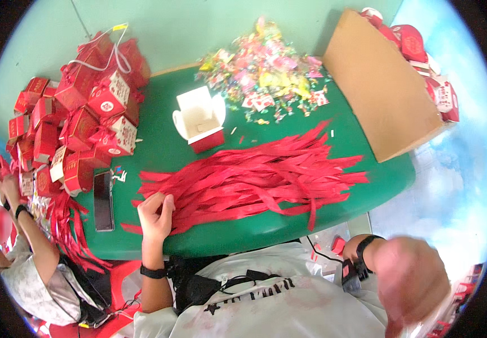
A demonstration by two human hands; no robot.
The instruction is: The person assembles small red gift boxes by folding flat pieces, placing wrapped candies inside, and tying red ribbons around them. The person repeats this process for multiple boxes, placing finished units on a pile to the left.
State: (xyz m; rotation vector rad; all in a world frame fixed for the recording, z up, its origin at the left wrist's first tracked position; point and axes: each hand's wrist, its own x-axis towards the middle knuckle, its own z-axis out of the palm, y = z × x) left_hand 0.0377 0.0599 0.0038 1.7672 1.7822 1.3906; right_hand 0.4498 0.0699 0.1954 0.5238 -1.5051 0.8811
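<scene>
A bundle of red ribbons (255,180) lies spread across the green table in front of me. My left hand (156,214) rests at the left ends of the ribbons, its fingers curled and the thumb pressed in. Whether a ribbon is pinched there is hidden. My right hand (412,281) is raised off the table at the lower right, large and blurred. It looks closed, and a reddish strip shows beneath it, too unclear to name. Beyond the ribbons stands a small red box (207,138) with its white lid flaps raised.
Wrapped candies (263,70) are heaped at the back of the green table (210,243). Red gift boxes (77,127) are stacked at left, near a dark phone (103,203). A cardboard box (378,84) stands at right. A co-worker's arms (38,236) are at far left.
</scene>
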